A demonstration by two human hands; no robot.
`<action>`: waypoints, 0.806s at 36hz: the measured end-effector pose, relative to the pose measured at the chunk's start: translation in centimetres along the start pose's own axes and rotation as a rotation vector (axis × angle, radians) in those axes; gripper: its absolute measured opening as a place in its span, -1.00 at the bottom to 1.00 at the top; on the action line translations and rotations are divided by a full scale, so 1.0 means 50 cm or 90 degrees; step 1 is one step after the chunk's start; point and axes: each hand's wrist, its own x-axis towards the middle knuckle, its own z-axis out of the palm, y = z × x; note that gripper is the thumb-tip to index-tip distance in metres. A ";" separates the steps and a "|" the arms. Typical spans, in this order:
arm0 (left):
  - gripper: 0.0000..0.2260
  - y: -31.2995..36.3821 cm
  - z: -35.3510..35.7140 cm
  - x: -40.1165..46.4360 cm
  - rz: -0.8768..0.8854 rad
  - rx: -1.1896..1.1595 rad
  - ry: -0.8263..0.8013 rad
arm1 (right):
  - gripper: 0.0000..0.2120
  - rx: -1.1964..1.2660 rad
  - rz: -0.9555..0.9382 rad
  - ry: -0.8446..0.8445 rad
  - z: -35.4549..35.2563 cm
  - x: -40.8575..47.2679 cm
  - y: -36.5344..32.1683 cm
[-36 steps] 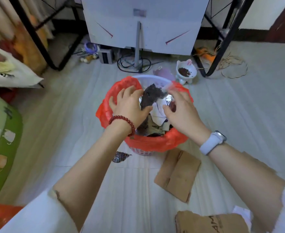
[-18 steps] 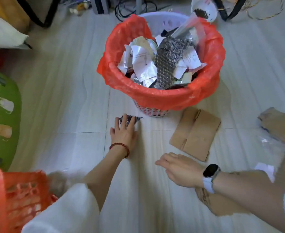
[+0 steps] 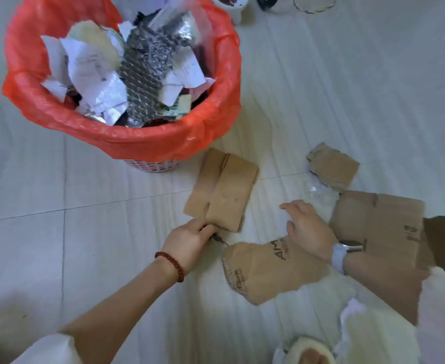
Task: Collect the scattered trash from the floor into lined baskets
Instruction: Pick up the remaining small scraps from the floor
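A basket with a red liner (image 3: 147, 143) stands at the upper left, filled with paper scraps and grey bubble wrap (image 3: 145, 77). A folded cardboard piece (image 3: 226, 190) lies on the floor just right of its base. My left hand (image 3: 189, 240) has its fingers curled round a small dark wrapper (image 3: 218, 238), which peeks out beneath it, and its fingertips meet the cardboard's near edge. My right hand (image 3: 308, 229) hovers with straight, spread fingers and holds nothing, above a torn printed cardboard piece (image 3: 263, 274).
A large flat cardboard sheet (image 3: 381, 227) lies to the right, with a small torn piece (image 3: 333, 166) and crumpled clear plastic (image 3: 318, 191) beyond it. A white paper scrap (image 3: 352, 311) and a slipper (image 3: 308, 352) are at the bottom. The floor is pale tile.
My left hand has picked the dark wrapper off the floor by the basket and moved right to the folded cardboard. My right hand has shifted right over the torn cardboard. The view has dropped closer.
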 end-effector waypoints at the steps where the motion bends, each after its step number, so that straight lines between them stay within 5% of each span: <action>1: -0.69 0.017 0.008 0.022 0.009 -0.009 0.006 | -0.56 -0.031 0.054 -0.038 -0.004 0.000 0.032; 5: -0.88 0.073 0.025 0.092 0.075 -0.004 0.006 | -0.53 0.021 0.157 -0.139 -0.005 0.005 0.126; 14: -0.81 0.125 0.046 0.165 0.116 0.045 -0.082 | -0.75 0.090 0.134 -0.191 0.034 -0.001 0.168; 25: -0.69 0.141 0.073 0.166 0.035 -0.041 -0.026 | -0.91 0.272 0.096 0.117 -0.095 0.060 0.195; 29: -0.65 0.144 0.068 0.158 0.024 -0.060 -0.044 | -0.93 0.172 0.088 0.042 -0.072 0.094 0.203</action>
